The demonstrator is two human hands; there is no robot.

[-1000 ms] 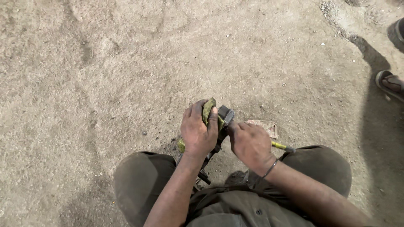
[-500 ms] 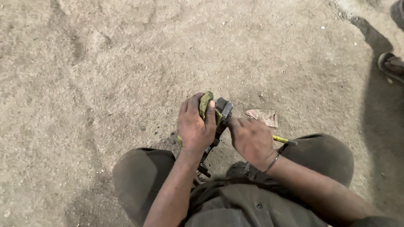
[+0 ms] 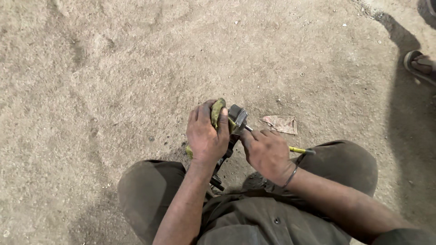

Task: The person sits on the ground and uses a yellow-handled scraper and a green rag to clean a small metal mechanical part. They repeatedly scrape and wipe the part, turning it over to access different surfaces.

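While left hand (image 3: 206, 136) grips green rag (image 3: 217, 111) | right hand (image 3: 267, 152) holds screwdriver (image 3: 297, 149)

Lying flat on the sandy ground, just right of the hands: one crumpled, torn wrapper (image 3: 280, 124), roughly triangular, dull pinkish-tan and dusty. Showing no labels, signs or screens anywhere else.

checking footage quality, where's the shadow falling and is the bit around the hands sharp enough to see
Head view: a long dark shadow runs down the right side, from near a sandalled foot; soft even light elsewhere, no glare. The left hand on the yellow-green cloth, the grey metal part and the right hand read fairly sharp; the sandy ground shows grain.
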